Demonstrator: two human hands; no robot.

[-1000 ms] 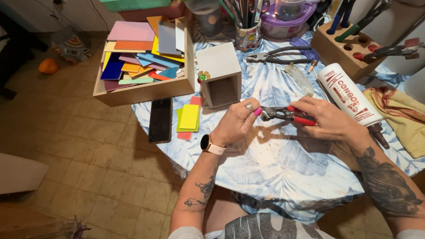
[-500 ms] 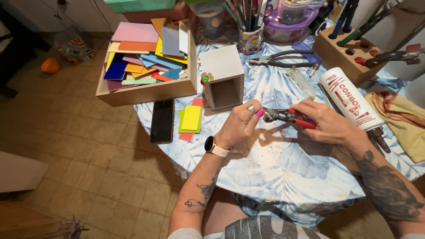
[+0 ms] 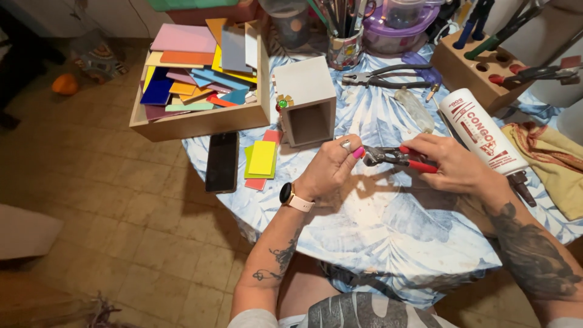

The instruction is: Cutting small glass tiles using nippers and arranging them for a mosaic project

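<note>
The piece pinched by the left hand (image 3: 331, 167) at the pliers (image 3: 398, 157) is perhaps too small to identify.

Even indoor light falls from above, bright on the pale worktop (image 3: 388, 225), dimmer out on the tiled floor (image 3: 121, 200) to the left. Soft shadows pool just under the left hand (image 3: 331, 167) and the right hand (image 3: 455, 164), spreading toward the near side. No hard glare; only a mild sheen on the dark phone (image 3: 222, 161). Focus is crisp in the middle. Wide-angle bending shows at the edges: the far tools lean outward, and the near-left corner goes soft and murky.
</note>
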